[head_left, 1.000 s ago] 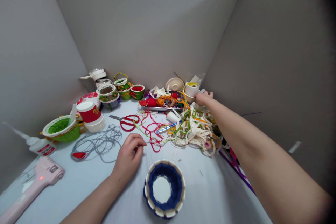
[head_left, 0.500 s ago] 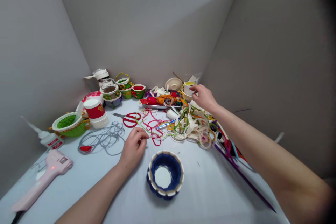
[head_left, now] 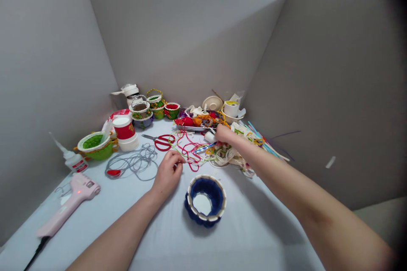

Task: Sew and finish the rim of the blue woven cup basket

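Head view: my right hand [head_left: 224,134] pinched just over the lace pile [head_left: 230,157], beside a white spool [head_left: 209,137], can't tell if it's holding anything. Left hand [head_left: 168,173] loosely curled by the red yarn [head_left: 187,151], nothing visible in it. Blue basket [head_left: 206,188] just right of my left hand, rim trimmed, no handle.

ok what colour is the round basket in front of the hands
The basket is dark blue with a cream rim; the head view shows it best.
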Available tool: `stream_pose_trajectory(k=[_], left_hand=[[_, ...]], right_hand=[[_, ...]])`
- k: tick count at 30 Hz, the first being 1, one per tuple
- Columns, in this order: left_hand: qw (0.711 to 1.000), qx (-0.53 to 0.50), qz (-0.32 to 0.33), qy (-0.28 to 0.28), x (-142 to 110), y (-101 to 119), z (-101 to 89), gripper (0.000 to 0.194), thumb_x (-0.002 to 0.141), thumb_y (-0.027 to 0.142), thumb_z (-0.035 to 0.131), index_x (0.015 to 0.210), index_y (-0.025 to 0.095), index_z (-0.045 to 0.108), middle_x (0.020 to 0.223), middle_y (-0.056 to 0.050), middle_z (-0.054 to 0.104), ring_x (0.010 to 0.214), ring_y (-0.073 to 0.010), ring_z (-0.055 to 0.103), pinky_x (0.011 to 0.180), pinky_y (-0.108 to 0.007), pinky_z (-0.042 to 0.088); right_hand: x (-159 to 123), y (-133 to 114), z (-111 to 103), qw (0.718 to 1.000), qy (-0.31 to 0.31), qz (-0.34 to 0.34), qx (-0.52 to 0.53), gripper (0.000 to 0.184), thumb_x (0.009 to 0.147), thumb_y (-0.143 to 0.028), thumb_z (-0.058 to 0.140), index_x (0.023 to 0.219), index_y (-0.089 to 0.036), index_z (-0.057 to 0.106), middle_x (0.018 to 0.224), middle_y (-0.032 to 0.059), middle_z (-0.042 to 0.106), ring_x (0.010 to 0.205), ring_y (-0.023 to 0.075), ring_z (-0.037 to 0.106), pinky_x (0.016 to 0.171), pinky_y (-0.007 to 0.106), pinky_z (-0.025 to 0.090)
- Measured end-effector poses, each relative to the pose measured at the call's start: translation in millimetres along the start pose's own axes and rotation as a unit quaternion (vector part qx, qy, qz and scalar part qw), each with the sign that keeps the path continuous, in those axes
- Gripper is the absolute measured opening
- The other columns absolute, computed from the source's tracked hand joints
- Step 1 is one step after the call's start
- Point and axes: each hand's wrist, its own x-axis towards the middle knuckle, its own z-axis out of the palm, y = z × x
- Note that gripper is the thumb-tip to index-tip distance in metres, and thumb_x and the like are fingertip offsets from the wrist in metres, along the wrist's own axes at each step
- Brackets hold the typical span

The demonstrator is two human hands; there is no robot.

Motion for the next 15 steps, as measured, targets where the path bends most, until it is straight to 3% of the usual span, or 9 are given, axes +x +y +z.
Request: stream_pose_trajectory(k=[2,7,11,15], left_hand=[[1.000,0.003,0.002,-0.004,-0.3,-0.4,0.2,0.018,0.078,0.008,0.043,0.079,0.018,0.058,0.094,-0.004,0.053,0.085,-0.0151,0.054,0.070,-0.027,0.044],[1.000,0.013,0.007,-0.017,-1.2,0.0,1.0,0.020,0.078,0.007,0.042,0.079,0.019,0.059,0.093,-0.004,0.053,0.085,-0.0151,0.053,0.072,-0.027,0.044],[1.000,0.016,0.010,-0.020,-1.0,0.0,2.5,0.020,0.078,0.008,0.042,0.079,0.019,0.059,0.093,-0.004,0.053,0.084,-0.0149,0.054,0.071,-0.026,0.045],[0.999,0.019,0.007,-0.030,-1.2,0.3,4.0,0.018,0.080,0.011,0.044,0.082,0.019,0.059,0.095,-0.004,0.054,0.082,-0.0147,0.055,0.069,-0.026,0.045]], right_hand=[[3.0,6.6,-1.0,1.000,0.017,-0.004,0.002,0.036,0.074,-0.012,0.062,0.109,-0.007,0.058,0.057,0.0091,0.066,0.044,0.0199,0.061,0.047,0.030,0.050],[4.7,23.5,-17.9,0.994,0.093,-0.045,0.025,0.017,0.074,-0.014,0.061,0.091,-0.012,0.066,0.060,0.0056,0.066,0.051,0.0160,0.062,0.053,0.024,0.049],[5.7,33.4,-40.1,0.982,0.169,-0.064,0.055,0.025,0.084,-0.017,0.049,0.105,-0.012,0.061,0.078,0.0075,0.069,0.059,0.0134,0.063,0.056,0.022,0.048],[2.0,39.9,-55.8,0.973,0.205,-0.087,0.067,0.034,0.086,-0.020,0.047,0.118,-0.011,0.054,0.102,0.0118,0.066,0.065,0.0126,0.064,0.061,0.024,0.050]])
